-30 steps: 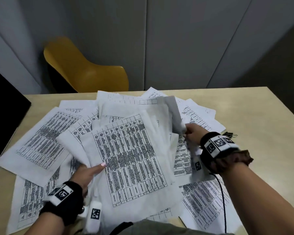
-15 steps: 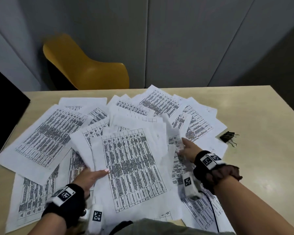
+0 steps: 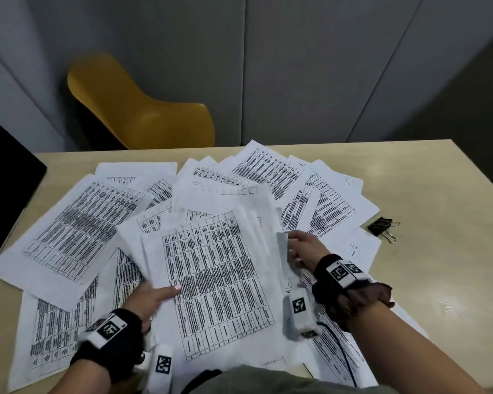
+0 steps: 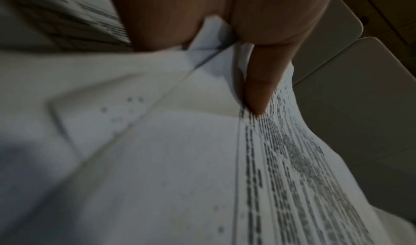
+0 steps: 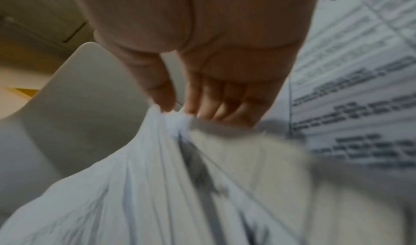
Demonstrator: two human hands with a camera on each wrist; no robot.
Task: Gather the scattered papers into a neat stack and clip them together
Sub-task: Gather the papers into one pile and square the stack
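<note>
Papers (image 3: 219,277) in both hands

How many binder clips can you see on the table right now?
1. A black binder clip lies on the table just past the right edge of the spread papers, beyond the right hand. Others could be hidden under the sheets.

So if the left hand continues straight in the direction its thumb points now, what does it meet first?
Probably nothing new: the left hand already lies on the gathered sheets, thumb across the top printed page. Further that way is the right hand, pinching the other edge. Depth is unclear.
</note>
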